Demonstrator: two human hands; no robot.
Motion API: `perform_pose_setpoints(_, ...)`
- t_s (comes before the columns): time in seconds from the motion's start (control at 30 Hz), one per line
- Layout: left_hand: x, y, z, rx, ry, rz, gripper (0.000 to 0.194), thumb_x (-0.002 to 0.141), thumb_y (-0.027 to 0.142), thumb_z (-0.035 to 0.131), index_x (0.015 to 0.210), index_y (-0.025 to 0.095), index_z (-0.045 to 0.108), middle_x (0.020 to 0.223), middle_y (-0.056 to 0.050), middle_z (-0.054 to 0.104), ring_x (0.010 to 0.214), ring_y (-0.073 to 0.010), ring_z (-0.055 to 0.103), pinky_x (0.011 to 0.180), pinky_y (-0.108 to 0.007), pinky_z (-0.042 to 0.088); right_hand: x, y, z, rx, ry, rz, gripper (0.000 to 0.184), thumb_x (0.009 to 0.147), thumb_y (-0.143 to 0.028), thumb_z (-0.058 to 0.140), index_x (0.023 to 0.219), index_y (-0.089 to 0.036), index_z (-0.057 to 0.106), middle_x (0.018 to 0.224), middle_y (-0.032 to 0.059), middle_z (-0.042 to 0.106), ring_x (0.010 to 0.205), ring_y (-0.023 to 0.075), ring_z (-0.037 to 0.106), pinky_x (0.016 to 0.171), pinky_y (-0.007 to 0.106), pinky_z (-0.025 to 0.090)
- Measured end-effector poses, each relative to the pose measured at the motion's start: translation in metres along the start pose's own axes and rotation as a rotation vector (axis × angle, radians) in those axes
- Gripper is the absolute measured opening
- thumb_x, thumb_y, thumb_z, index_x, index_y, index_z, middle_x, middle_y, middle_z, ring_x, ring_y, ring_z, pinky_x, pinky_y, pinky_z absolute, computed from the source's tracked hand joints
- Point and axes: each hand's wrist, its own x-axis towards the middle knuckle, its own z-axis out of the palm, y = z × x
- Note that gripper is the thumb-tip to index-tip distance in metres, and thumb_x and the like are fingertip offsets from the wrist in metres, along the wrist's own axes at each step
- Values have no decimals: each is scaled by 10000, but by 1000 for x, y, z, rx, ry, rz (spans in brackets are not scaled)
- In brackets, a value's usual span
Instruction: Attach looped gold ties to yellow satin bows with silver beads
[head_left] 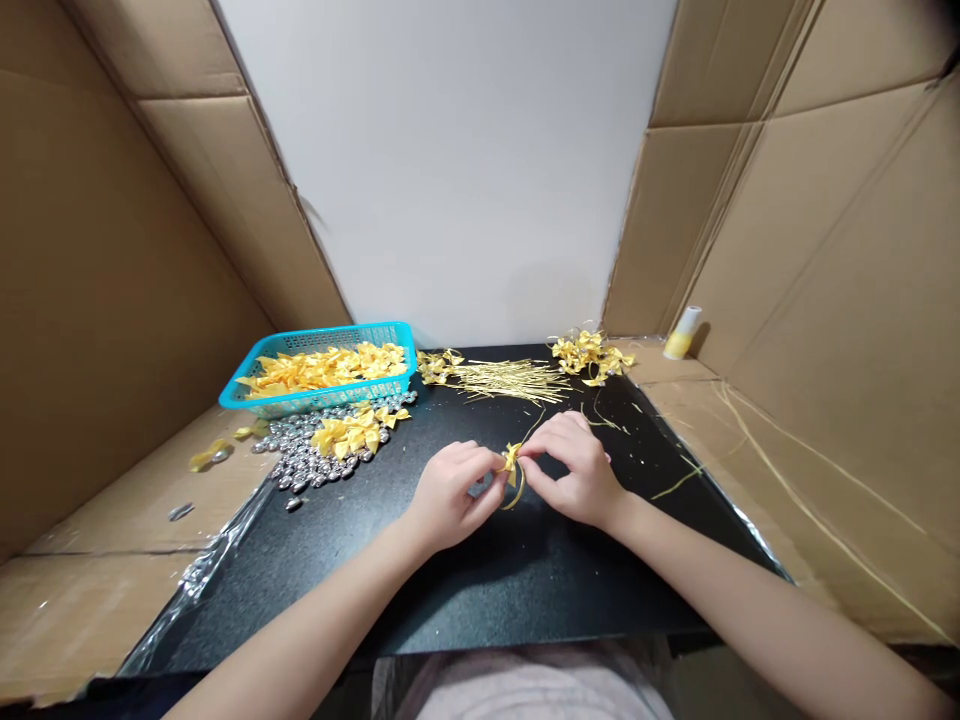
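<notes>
Over the middle of the black work surface, both my hands meet at a small yellow ribbon bow [511, 459]. My left hand [459, 492] pinches the bow's left side between thumb and fingertips. From the other side my right hand [574, 468] is closed, thumb against forefinger, at the bow's right edge, on a thin gold tie [517, 494]. The tie loops down below the bow, and a loose end sticks up near my right fingers. Whatever lies behind the bow is hidden by my fingertips.
A turquoise basket [322, 400] of yellow bows stands at back left, with silver beads [300, 455] and more bows [349, 432] before it. Cut gold ties [514, 379] lie at the back, beside tied bows [589, 355]. A spool [682, 334] stands right; cardboard walls [840, 230] enclose the sides.
</notes>
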Motion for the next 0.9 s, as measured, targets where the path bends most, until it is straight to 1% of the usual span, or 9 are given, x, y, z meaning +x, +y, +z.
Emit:
perform_pose_setpoints(0.2,-1,-2,2,7,-40,4,114,871,171,499,775,192,557,640,-11,617,594,-146,482,613,-269,351,-1,3,3,-37,-16,11,132,788,-130,558,678,-203,548,611,-18,596,630,145,535,726,348,343)
perform_pose_setpoints(0.4,1,-2,-1,-56,-64,10,173,863,162,472,702,198,526,620,-9,589,591,-146,469,618,-277,350,1,0,5,-61,-69,50,136,808,-148,522,683,-201,510,637,-10,587,655,152,526,721,348,320)
perform_pose_setpoints(0.53,2,-1,-3,-84,-82,20,180,858,150,462,696,195,526,632,-10,597,594,-142,468,625,-281,352,3,1,2,-12,-108,85,136,813,-147,524,688,-198,511,639,-16,573,654,147,523,729,345,324)
perform_pose_setpoints(0.6,2,-1,-4,-92,-75,4,181,859,162,462,691,196,524,629,-11,599,596,-144,471,626,-284,356,3,4,-1,60,-141,97,118,816,-153,523,709,-201,517,671,-11,584,671,149,532,739,342,340)
perform_pose_setpoints(0.7,2,-1,-5,-115,-59,-21,190,867,190,465,687,196,525,618,-13,596,596,-146,484,631,-288,362,4,10,-7,174,-201,111,47,831,-184,505,807,-206,540,768,15,601,732,167,545,738,332,374)
perform_pose_setpoints(0.77,2,-2,-6,-127,-60,-23,190,871,201,468,693,195,535,616,-14,596,597,-147,490,632,-288,363,5,12,-9,175,-254,110,32,847,-221,513,850,-205,540,792,21,596,748,173,538,739,332,377)
perform_pose_setpoints(0.8,2,-3,-6,-130,-63,-21,187,871,202,470,698,194,540,618,-14,597,599,-148,491,631,-288,363,5,12,-10,156,-287,95,46,860,-238,515,838,-204,536,773,15,590,735,169,531,742,334,369)
perform_pose_setpoints(0.9,2,-4,-6,-144,-85,-49,189,884,224,475,719,189,560,641,-20,611,619,-150,501,643,-286,370,5,12,-8,102,-365,28,163,907,-253,480,759,-197,517,701,-2,578,683,151,510,752,341,336)
